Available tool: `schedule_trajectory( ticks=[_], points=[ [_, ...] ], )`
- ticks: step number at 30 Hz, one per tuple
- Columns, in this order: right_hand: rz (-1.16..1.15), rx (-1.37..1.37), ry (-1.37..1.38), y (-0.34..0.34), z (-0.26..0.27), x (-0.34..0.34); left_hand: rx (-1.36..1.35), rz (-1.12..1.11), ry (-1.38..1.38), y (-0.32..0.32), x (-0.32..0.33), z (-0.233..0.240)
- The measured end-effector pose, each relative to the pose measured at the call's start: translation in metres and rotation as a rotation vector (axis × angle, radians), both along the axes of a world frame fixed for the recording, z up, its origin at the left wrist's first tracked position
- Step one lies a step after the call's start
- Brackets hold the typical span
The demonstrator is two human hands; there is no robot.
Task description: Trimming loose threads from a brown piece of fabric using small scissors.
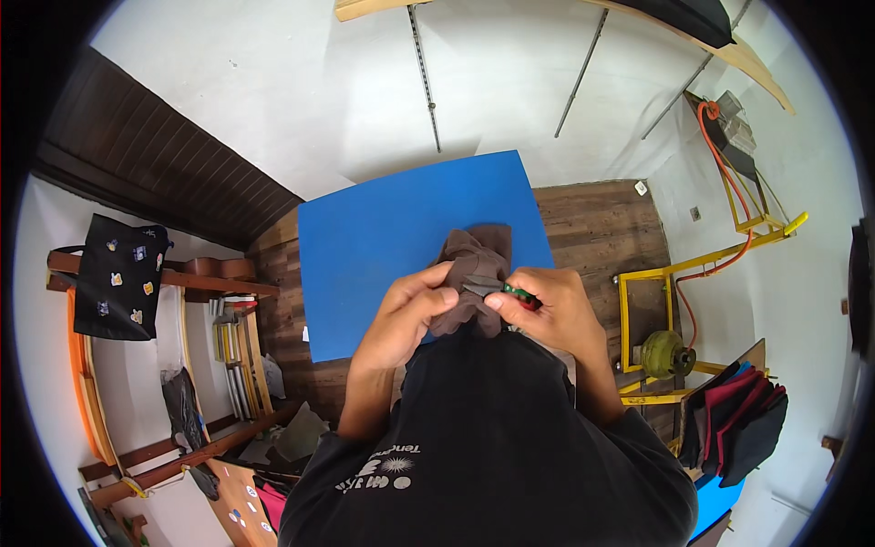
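A crumpled brown cloth (489, 246) lies over the near edge of a blue tabletop (383, 239) and hangs close to my body. My left hand (413, 311) pinches the cloth between thumb and fingers. In my right hand (550, 304) is a small cutting tool (484, 284) with short grey metal blades and a green and red handle. Its blades point left and rest at the cloth, near my left thumb. Whether the blades touch the fabric or are parted is hard to tell.
A yellow metal frame (622, 321) with a green gas cylinder (662, 355) and an orange hose stands at the right. Folded dark and red fabrics (742, 417) are stacked at lower right. On the left, a black tote bag (119, 273) hangs by wooden shelving.
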State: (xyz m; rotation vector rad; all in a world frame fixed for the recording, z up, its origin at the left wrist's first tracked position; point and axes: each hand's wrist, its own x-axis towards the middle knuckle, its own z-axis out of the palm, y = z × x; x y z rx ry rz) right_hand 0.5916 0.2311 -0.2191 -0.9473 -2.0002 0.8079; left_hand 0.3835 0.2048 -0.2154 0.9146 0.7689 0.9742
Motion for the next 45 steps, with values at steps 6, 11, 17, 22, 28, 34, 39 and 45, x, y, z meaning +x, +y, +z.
schedule_trajectory(
  ticks=[6, 11, 17, 22, 28, 34, 39, 45],
  points=[
    [0.094, -0.003, -0.029, 0.004, 0.003, 0.011, -0.068, 0.04, 0.021, 0.004, -0.004, -0.01],
    [0.048, 0.009, -0.045, 0.006, 0.008, 0.018, 0.141, 0.163, 0.184, 0.004, 0.017, -0.002],
    [0.018, 0.065, -0.025, 0.005, 0.009, 0.021, 0.358, 0.067, 0.33, 0.019, 0.014, -0.006],
    [-0.002, 0.098, -0.094, 0.008, 0.007, 0.018, 0.313, 0.09, 0.409, 0.022, 0.016, 0.006],
    [0.04, 0.089, -0.171, 0.015, 0.009, 0.016, 0.195, 0.127, 0.336, 0.023, 0.019, 0.018],
    [0.055, 0.132, -0.177, 0.019, 0.006, 0.012, 0.153, 0.108, 0.302, 0.028, 0.008, 0.004],
    [0.082, 0.1, -0.149, 0.018, 0.009, 0.008, 0.129, 0.109, 0.22, 0.027, 0.008, 0.02],
    [0.089, 0.116, -0.115, 0.015, 0.011, 0.0, 0.11, 0.107, 0.173, 0.027, -0.001, 0.021]
  ],
)
